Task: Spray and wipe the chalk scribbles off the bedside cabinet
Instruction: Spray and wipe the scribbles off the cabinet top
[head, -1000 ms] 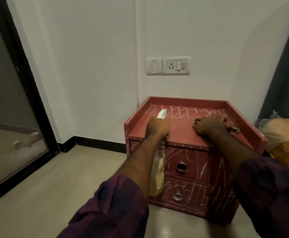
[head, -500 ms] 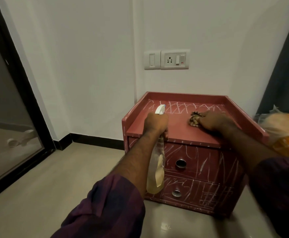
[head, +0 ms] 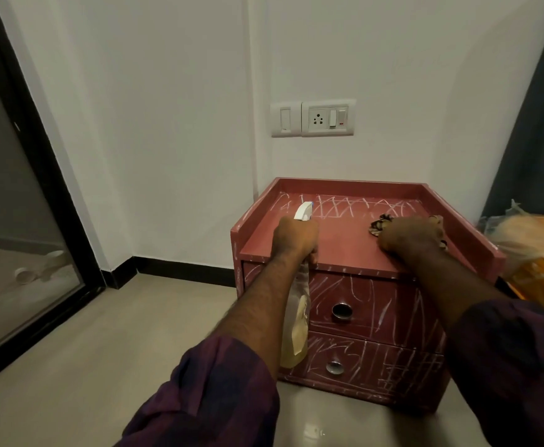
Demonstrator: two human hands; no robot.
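A small red bedside cabinet (head: pixel 344 250) with two drawers stands against the white wall. White chalk scribbles (head: pixel 354 206) run along the back of its top and cover both drawer fronts. My left hand (head: pixel 294 237) grips a clear spray bottle (head: pixel 296 330) by the neck; its white nozzle points toward the back of the top, and its body hangs in front of the drawers. My right hand (head: pixel 409 235) presses a crumpled patterned cloth (head: pixel 378 222) on the right half of the top.
A switch and socket plate (head: pixel 312 117) sits on the wall above the cabinet. A dark-framed glass door (head: pixel 22 237) stands at the left. An orange bundle in plastic (head: pixel 541 253) lies at the right, a dark curtain (head: pixel 535 124) above it. Beige tiled floor (head: pixel 86 350) lies in front.
My right hand slid the cloth left, then back to the right across the cabinet top. My left hand kept the bottle in the same place. The camera shifted slightly.
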